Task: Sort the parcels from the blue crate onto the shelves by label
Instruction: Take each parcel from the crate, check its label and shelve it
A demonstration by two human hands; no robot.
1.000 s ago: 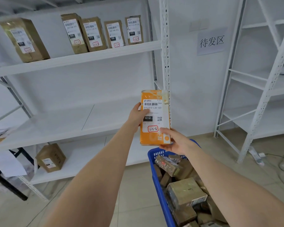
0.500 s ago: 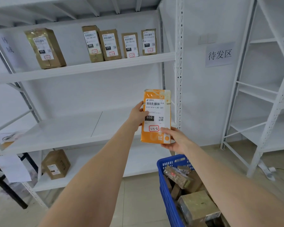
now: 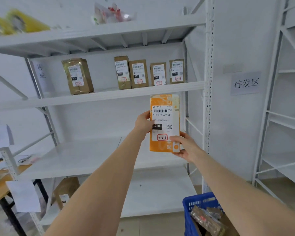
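White metal shelving [image 3: 109,95] fills a white-walled room, and in front of it an orange parcel [image 3: 164,116] is held upright in the air, its white label marked 010 facing the camera. The left hand [image 3: 143,122] grips the parcel's left edge at 9 o'clock and the right hand [image 3: 186,147] holds its lower right corner at 5 o'clock. Five brown parcels [image 3: 139,74] stand on the shelf above at 12 o'clock, a paper wall sign [image 3: 245,83] hangs at 2 o'clock, and the blue crate [image 3: 199,201] of parcels sits low at 5 o'clock
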